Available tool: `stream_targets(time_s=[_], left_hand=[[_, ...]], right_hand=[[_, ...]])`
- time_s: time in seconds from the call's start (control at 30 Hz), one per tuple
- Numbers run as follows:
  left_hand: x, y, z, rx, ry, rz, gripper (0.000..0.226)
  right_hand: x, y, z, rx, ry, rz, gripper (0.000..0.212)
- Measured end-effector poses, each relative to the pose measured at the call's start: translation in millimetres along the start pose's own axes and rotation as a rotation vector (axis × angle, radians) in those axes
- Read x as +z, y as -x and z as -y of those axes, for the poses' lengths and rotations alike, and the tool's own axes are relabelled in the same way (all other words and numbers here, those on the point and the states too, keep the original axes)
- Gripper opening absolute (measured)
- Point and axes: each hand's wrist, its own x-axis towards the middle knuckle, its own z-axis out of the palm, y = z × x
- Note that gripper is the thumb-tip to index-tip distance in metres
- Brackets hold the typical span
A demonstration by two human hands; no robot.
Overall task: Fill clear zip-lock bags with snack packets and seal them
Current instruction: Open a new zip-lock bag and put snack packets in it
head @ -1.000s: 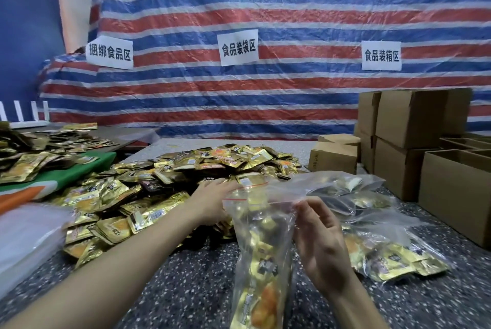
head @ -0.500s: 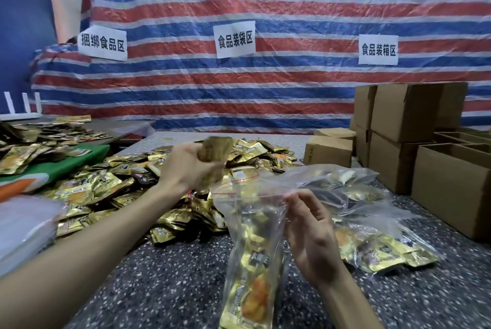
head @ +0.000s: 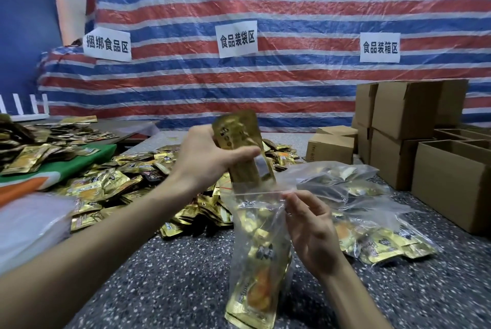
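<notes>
The clear plastic zip-lock bag (head: 256, 243) hangs in the near middle, above the speckled grey desk (head: 172, 275). It already has shiny packets inside. The right hand (head: 310, 227) pinches its top edge, fingers (head: 293, 199) tight on the plastic. The left hand (head: 210, 156) is wrapped round a long shiny gold snack packet (head: 240, 140), whose low end is right at the bag's mouth. To do this well, keep the mouth wide open and slide the packet straight down. The big pile of gold packets (head: 119, 185) lies to the left, and full clear bags (head: 372, 225) lie to the right.
</notes>
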Motion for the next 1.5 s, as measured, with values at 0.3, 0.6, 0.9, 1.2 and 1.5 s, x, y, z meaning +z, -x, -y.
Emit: stream_targets(time_s=[0.3,0.6,0.9,1.2,1.5], left_hand=[[-7,9,7,-0.025,-0.037,0.219,0.027],[-13,21,-3,-0.065,-0.355,0.507,0.079],[-50,28,-4,0.061,-0.481,0.693,0.011],[-79,20,3,0.181,-0.409,0.382,0.007],[-85,30,-5,0.138,-0.423,0.525,0.02]], right_hand=[[3,0,-1,-0.041,0.063,-0.173,0.017],[0,0,-4,-0.053,0.05,-0.155,0.014],[4,1,3,-0.085,0.138,0.058,0.015],[33,-19,73,-0.237,0.853,0.306,0.026],[65,-33,111,-0.099,1.69,0.693,0.012]])
